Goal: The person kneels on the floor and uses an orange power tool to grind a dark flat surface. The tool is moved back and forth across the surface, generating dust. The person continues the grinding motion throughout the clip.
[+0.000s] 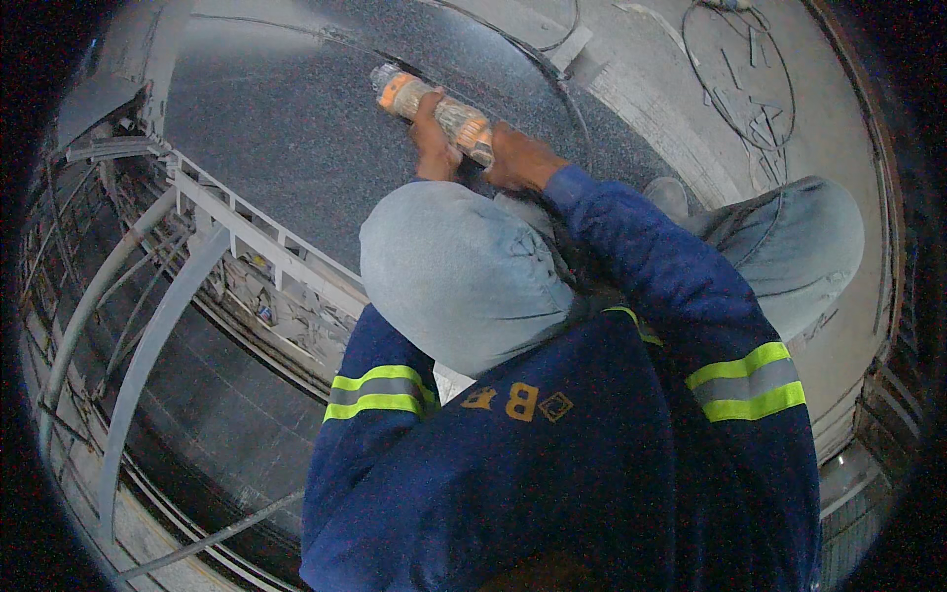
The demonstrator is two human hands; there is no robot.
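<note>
An orange and dusty grey power tool, which looks like an angle grinder [459, 120], lies slantwise over a dark speckled stone slab [266, 128]. My left hand [431, 141] wraps round the middle of its body. At the rear end, nearer to me, my right hand [518, 158] grips it. The tool's head points to the far left, close to a dark line along the slab; its disc cannot be made out. Some fingers of both hands are hidden behind the tool and my raised knee.
A dark cable [567, 84] curves across the slab's right side. Coiled cable [789, 89] and scattered pale strips [755, 113] lie on the dusty floor at far right. On the left, a pale metal frame [266, 237] edges the slab, with curved pipes [148, 355] beyond.
</note>
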